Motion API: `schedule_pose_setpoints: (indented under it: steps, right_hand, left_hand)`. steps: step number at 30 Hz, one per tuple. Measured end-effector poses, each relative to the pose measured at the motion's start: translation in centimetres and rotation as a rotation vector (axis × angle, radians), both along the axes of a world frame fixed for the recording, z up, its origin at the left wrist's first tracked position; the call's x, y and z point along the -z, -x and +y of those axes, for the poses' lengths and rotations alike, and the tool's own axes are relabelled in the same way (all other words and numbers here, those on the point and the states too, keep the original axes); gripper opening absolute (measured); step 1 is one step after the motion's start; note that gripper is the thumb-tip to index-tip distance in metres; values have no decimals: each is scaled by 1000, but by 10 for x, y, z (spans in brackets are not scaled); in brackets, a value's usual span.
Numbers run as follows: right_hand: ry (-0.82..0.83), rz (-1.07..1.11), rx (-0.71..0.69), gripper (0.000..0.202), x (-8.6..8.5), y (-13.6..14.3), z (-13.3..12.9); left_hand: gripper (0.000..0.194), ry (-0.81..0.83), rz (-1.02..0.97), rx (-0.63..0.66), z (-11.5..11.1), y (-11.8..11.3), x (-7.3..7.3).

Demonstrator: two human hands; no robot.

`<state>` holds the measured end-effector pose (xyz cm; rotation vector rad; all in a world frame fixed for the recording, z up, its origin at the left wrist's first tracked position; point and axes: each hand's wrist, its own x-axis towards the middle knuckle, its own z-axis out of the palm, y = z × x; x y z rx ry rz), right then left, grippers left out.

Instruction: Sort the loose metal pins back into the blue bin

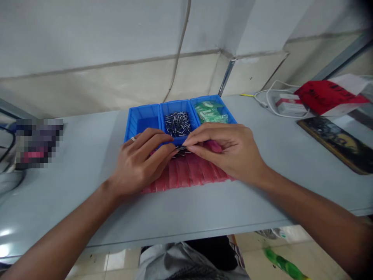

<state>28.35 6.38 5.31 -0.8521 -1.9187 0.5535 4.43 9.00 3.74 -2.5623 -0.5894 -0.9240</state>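
My left hand [142,161], with a ring on one finger, rests over the left part of a red ribbed plastic sheet [189,171]. Its thumb and forefinger close together at a small group of thin metal pins [182,152]; what they grip is hidden. From the other side, my right hand [233,149] pinches the end of a small metal pin between thumb and forefinger. The fingertips of both hands nearly meet. Beneath the right fingers shows a bright pink piece [215,146]. Just behind the hands, a middle blue bin [175,104] contains many loose metal pins [177,123].
A left blue bin [144,109] and a right blue bin [229,112] flank the middle one, the right holding green plastic bags [210,112]. Farther right on the grey table [175,217] lie a phone [335,142], a small box [290,105], a white cable and a red packet [326,95].
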Motion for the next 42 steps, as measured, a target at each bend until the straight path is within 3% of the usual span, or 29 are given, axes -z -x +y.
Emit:
schedule_pose_setpoints:
  steps: [5,10,17,22,26,31,37,42]
  right_hand:
    - [106,144,-14,11,4,2,-3]
    - [136,210,18,18,4,4,-7]
    - [128,206,39,19,2,1,-8]
    - [128,229,52,18,2,4,-9]
    - [106,253,152,15,3,5,-8]
    - [118,304,84,16,5,6,-7]
    - [98,236,45,20,8,8,-10]
    - [73,214,77,21,6,8,-13]
  left_hand:
    - [16,9,-56,3,-1,2,-5]
    - [12,-60,-41,-7,-3,4,-10]
    - [18,-15,-120,3,-1,4,-4]
    - [3,22,-121,25,-1,4,-4]
    - [18,84,-173,12,0,7,-2]
    - [30,2,-170,54,3,6,1]
    - [12,-96,-188,60,0,5,-4]
    - [12,-58,-200,46,0,7,-4]
